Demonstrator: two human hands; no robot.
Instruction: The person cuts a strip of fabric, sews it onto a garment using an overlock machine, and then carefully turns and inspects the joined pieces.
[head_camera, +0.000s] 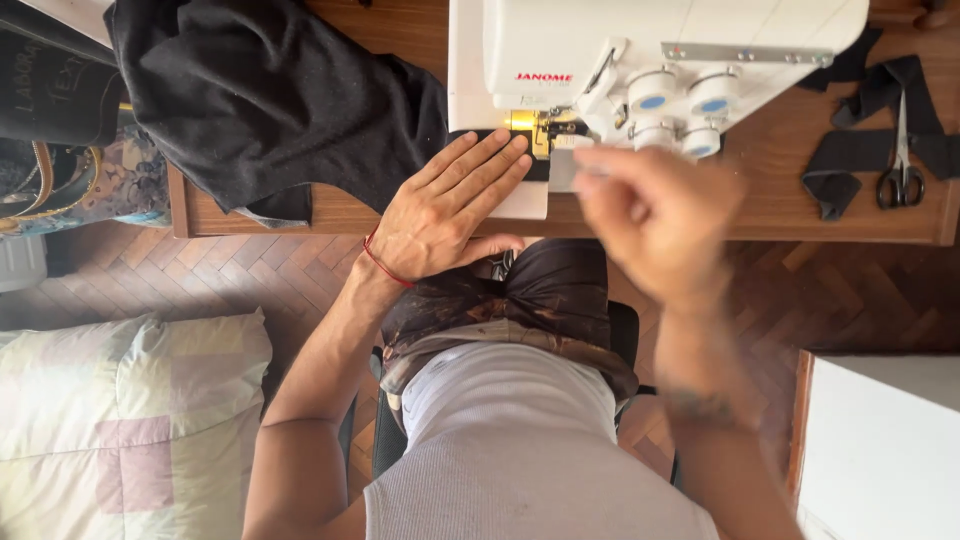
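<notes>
Left hand (445, 210) flat, palm down, fingers extended together. Right hand (655, 215) raised, blurred, fingers loosely curled.

A small red label (543, 77) sits on the white machine's (560, 40) front — left, a dark bag (50, 90) bears pale lettering.

The white sewing machine (640, 60) blocks the middle of the wooden table (780, 215). Left of the machine, heaped black fabric (270, 100) covers the tabletop. Right of the machine lies a bare strip of wood, then black strips (860, 150) and scissors (900, 165). In front of the machine, the left hand (445, 210) lies flat and the blurred right hand (655, 215) seems raised.
</notes>
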